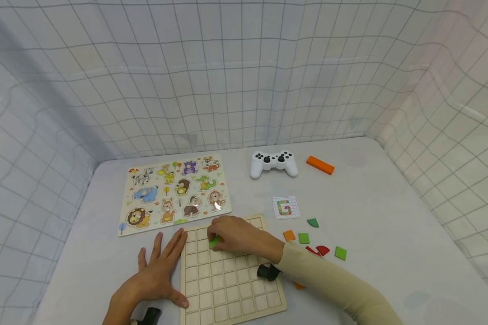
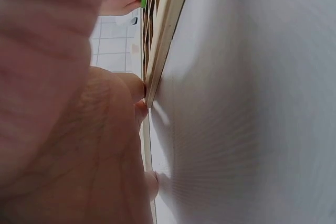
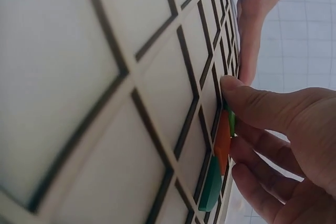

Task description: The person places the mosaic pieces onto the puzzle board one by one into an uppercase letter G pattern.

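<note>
1. Green square tile (image 1: 213,243): one, pinched between the thumb and fingers of the right hand (image 1: 237,235), at the upper part of one wooden grid board (image 1: 217,283).
2. The left hand (image 1: 156,271) is apart from the right, fingers spread, thumb touching the board's left edge.
3. The right-wrist view shows one orange tile (image 3: 222,141) and one dark green tile (image 3: 211,186) on the board, just beside the held tile; the right hand hides both from the head view.
4. Seven loose pieces show right of the board: two green squares (image 1: 303,238), two orange pieces (image 1: 289,235), two red pieces (image 1: 322,250), one dark green quarter-round (image 1: 313,223). The right sleeve (image 1: 329,282) partly covers one orange; whether it hides more, I cannot tell.
5. Farther out: one pattern card (image 1: 286,207), its details small; one white game controller (image 1: 274,164); one orange bar (image 1: 320,165).
6. Behind the board, leftward: one puzzle (image 1: 156,228) with eleven animals.
</note>
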